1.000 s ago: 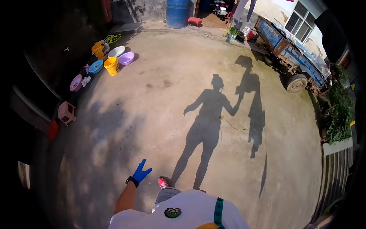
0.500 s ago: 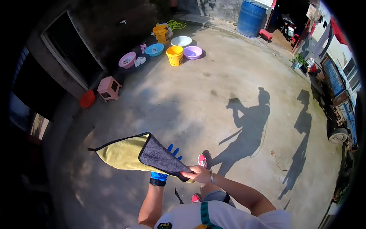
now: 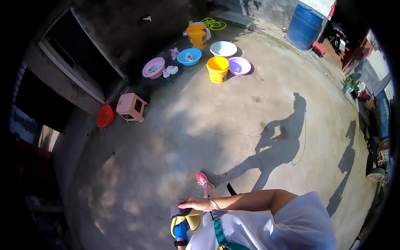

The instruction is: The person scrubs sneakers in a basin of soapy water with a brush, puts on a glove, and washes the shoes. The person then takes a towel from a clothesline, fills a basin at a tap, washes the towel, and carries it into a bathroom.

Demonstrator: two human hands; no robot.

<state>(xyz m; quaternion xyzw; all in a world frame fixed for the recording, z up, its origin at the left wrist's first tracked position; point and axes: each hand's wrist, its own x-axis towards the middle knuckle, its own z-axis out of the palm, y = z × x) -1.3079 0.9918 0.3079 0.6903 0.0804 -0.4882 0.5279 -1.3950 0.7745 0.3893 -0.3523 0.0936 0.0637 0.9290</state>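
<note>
A two-sided towel (image 3: 192, 221), yellow on one face and dark grey on the other, hangs bunched at the bottom of the head view, close to my body. My right hand (image 3: 197, 204) reaches across from the right and has its fingers closed over the grey part on top. Under the towel is my left hand (image 3: 181, 231) in a blue glove, with a black band at the wrist. The cloth covers its fingers, so their grip is hidden.
Ahead are a yellow bucket (image 3: 218, 71), a purple basin (image 3: 239, 66), a white basin (image 3: 223, 49), a blue basin (image 3: 195, 58) and a pink basin (image 3: 153, 68). A pink stool (image 3: 130, 107) and red basin (image 3: 105, 116) stand left. A blue barrel (image 3: 304, 27) is far right.
The towel, spread out to the left before, is now gathered lower and nearer my body. My left glove's fingers went from visible and spread to covered. The view has shifted, and one foot has stepped forward.
</note>
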